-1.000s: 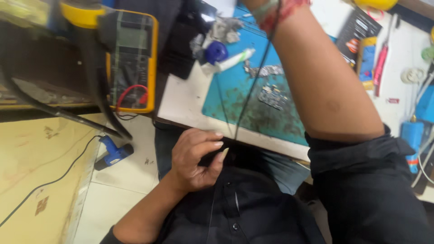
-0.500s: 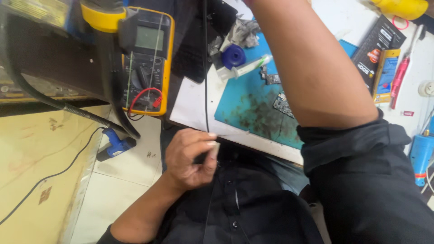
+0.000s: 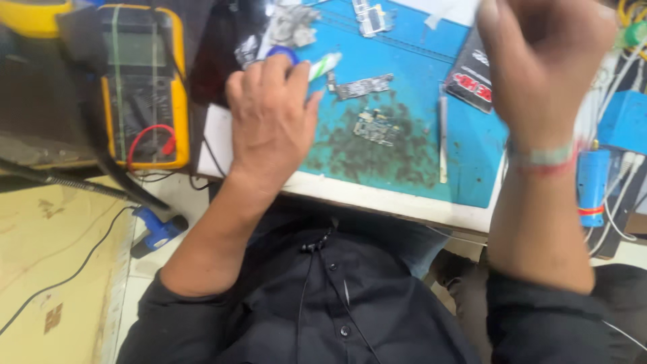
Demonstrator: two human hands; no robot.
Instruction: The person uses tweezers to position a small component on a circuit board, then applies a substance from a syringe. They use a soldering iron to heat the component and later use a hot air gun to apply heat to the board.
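Yellow multimeter [image 3: 141, 87] at left shows a grey rectangular screen; a black-and-red flat package [image 3: 472, 74] lies on the blue mat [image 3: 411, 155].

On my blue mat [image 3: 465, 155] I count two circuit boards [image 3: 377, 127] (one strip-shaped [image 3: 360, 86]), one tube [image 3: 323, 65], one multimeter [image 3: 143, 87] left of it.

Electronics repair workshop, small bench setup. Blue work mat [image 3: 411, 135], stained dark, w/ bare circuit boards [image 3: 376, 127] lying on it. Yellow multimeter [image 3: 141, 87] w/ red lead at the bench's left. Tweezers [image 3: 443, 138] on the mat, cables and blue gear [image 3: 623, 121] crowding the right edge.
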